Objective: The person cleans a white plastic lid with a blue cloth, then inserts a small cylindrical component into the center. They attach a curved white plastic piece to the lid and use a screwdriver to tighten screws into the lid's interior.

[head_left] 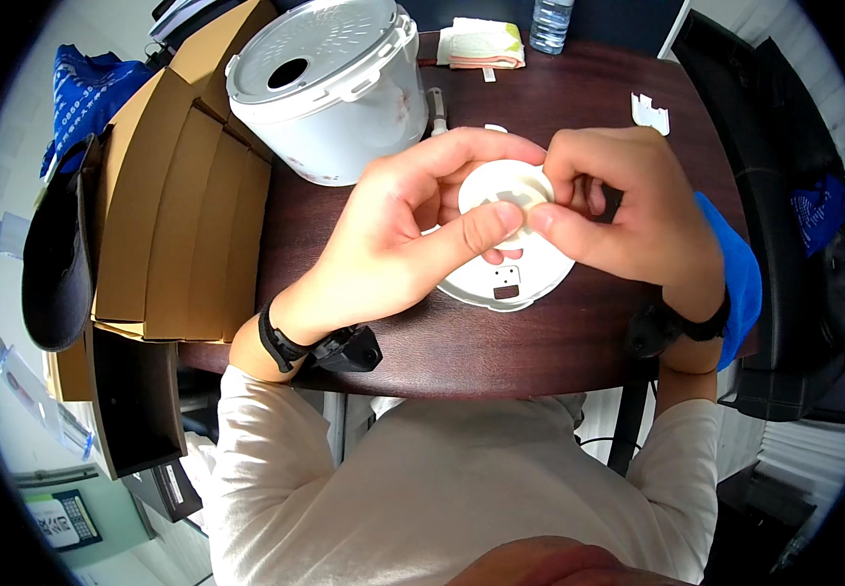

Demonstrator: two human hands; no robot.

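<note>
Dark brown wood makes up the table [393, 361], and on it stands a large white pot [344, 122] with a round hole in its grey top. Left of the pot are cardboard boxes [183, 215]; a handled tool [436, 112] lies just beside its right side. Farther right of the pot, toward the far edge, are a folded cloth [486, 44] and a clear bottle [550, 24]; well to the pot's right lies a small white piece [650, 114].

Nearer the person than the pot, and to its right, a small white disc [489, 186] is held above a larger round white cover [530, 285]. The left hand [393, 225] curls around the disc, thumb on top, fingers partly hidden beneath. The right hand [628, 200] is drawn narrow, its thumb and bent fingers at the disc's right edge.
</note>
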